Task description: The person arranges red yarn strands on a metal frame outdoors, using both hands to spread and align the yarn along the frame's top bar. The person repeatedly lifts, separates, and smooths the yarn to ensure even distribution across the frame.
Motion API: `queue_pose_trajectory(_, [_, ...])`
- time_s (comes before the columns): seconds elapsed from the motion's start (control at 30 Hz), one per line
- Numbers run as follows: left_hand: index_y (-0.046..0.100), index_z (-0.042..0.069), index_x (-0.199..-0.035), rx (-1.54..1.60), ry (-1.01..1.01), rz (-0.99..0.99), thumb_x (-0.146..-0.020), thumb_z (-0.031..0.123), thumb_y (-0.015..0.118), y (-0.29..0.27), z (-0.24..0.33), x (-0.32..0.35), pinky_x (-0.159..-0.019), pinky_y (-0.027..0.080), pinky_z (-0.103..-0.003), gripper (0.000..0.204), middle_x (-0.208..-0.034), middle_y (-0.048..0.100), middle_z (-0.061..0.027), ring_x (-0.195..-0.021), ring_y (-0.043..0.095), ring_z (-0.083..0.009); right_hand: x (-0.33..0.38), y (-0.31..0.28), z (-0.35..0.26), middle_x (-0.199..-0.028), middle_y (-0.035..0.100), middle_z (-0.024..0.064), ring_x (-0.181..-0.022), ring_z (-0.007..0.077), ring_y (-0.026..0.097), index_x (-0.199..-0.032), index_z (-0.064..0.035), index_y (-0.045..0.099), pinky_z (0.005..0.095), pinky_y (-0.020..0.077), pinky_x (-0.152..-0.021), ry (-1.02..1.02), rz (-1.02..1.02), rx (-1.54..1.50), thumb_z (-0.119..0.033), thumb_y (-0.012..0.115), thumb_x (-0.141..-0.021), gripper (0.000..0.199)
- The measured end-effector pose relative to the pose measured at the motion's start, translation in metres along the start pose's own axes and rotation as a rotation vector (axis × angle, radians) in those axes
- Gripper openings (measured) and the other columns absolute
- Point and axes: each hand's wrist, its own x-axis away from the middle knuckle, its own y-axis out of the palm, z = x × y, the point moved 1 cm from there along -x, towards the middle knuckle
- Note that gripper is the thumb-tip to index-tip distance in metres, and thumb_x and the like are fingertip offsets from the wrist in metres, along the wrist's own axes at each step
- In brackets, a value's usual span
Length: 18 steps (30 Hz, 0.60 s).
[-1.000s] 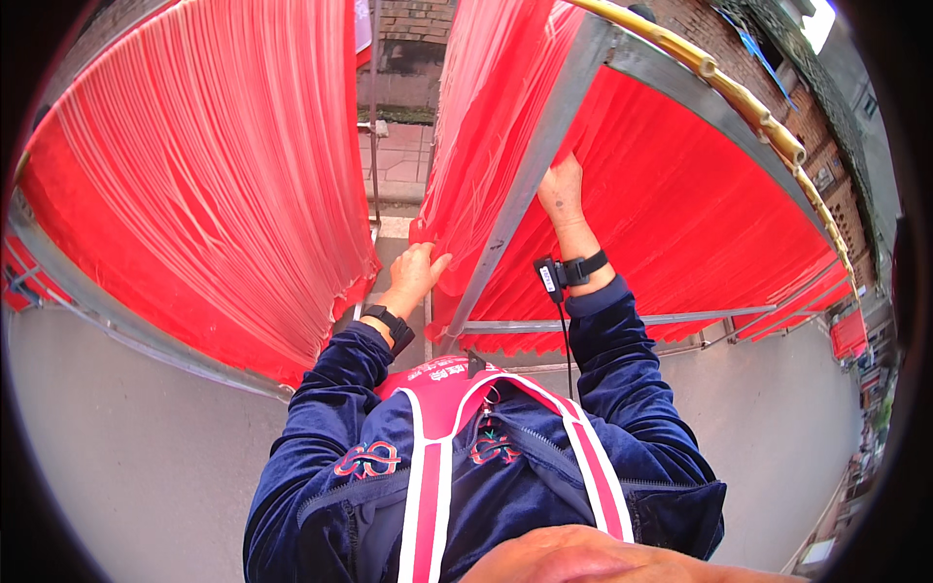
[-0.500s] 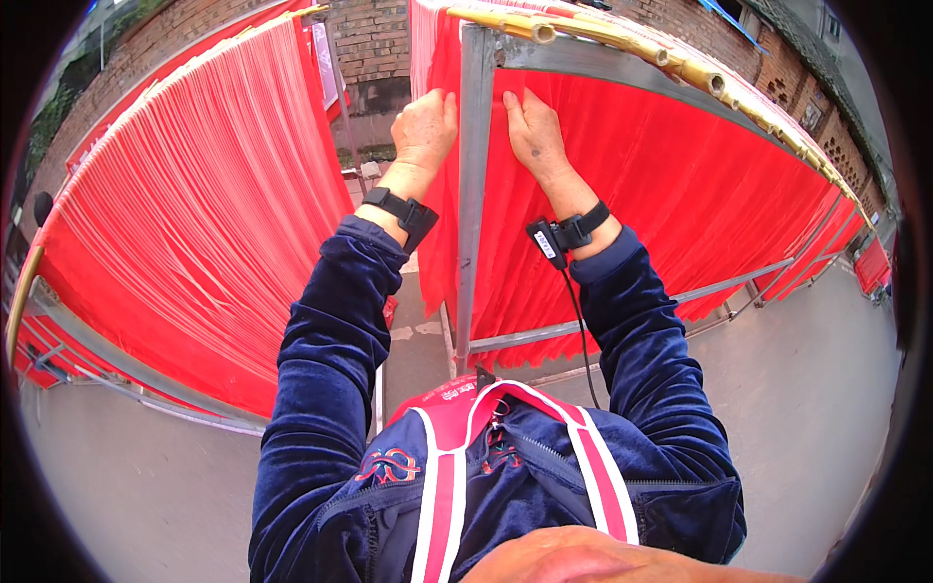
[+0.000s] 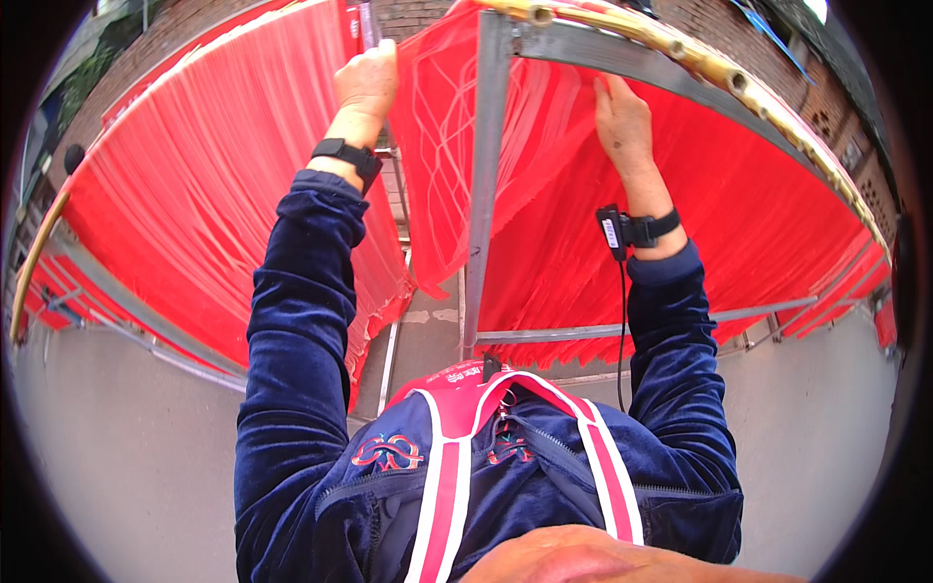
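A thin red cloth (image 3: 437, 185), veined with pale strands, is stretched between my two hands, passing behind the upright of a grey metal frame (image 3: 485, 175). My left hand (image 3: 367, 80) is closed on its upper left edge, to the left of that upright. On the other side my right hand (image 3: 623, 121) pinches a fold of the cloth, below the frame's top bar. More red cloth (image 3: 700, 223) hangs in close pleats to the right, under the bamboo poles (image 3: 671, 41). The fingertips of both hands are partly hidden.
A second rack at left carries hanging red and pinkish cloth (image 3: 233, 175), its lower corner reaching toward my waist. A lower crossbar (image 3: 593, 333) runs across the right frame. Beyond stands a brick wall (image 3: 413, 15); grey floor (image 3: 146, 466) lies below.
My hands have moved apart, the left one up and left, the right one to the right. The cloth between them has spread out, and the left rack's cloth has shifted toward the gap.
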Motion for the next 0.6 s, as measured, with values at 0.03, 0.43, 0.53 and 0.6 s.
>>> queue_pose_trajectory(0.03, [0.06,0.012,-0.09,0.021,-0.002,0.038,-0.095,0.015,0.047,-0.002,-0.002,0.003,-0.056,0.057,-0.048,0.013,-0.076,0.07,-0.0136,-0.071,0.072,-0.035,0.001,0.0,-0.001,-0.083,0.066,0.0252,-0.081,0.0466,0.064,-0.104,-0.0044,0.063,0.0539,0.0506,-0.069,-0.018,0.0,-0.023,-0.023,0.054,-0.098,0.022])
queue_pose_trajectory(0.43, [0.062,0.01,-0.089,0.415,-0.362,-0.238,-0.092,0.026,0.058,0.006,0.034,0.181,-0.066,0.056,-0.05,0.017,-0.079,0.07,-0.0188,-0.078,0.07,-0.04,0.098,0.061,0.016,-0.08,0.063,0.0275,-0.074,0.0433,0.063,-0.101,0.0064,0.061,0.0453,0.0499,-0.067,0.149,-0.303,-0.372,-0.023,0.06,-0.095,0.03])
queue_pose_trajectory(0.53, [0.066,0.01,-0.093,0.558,-0.432,-0.217,-0.093,0.029,0.058,-0.013,0.039,0.242,-0.072,0.054,-0.051,0.02,-0.081,0.071,-0.0163,-0.084,0.069,-0.0382,0.13,0.066,0.021,-0.07,0.06,0.0193,-0.061,0.026,0.055,-0.097,0.0069,0.06,0.0389,0.0473,-0.061,0.206,-0.378,-0.428,-0.017,0.061,-0.095,0.024])
queue_pose_trajectory(0.6, [0.069,0.009,-0.094,0.626,-0.535,-0.312,-0.093,0.029,0.058,-0.027,0.043,0.285,-0.073,0.054,-0.049,0.023,-0.084,0.072,-0.0149,-0.085,0.069,-0.0367,0.151,0.069,0.027,-0.066,0.058,0.0141,-0.059,0.0172,0.051,-0.093,0.007,0.058,0.0359,0.0457,-0.058,0.258,-0.389,-0.555,-0.015,0.061,-0.096,0.023])
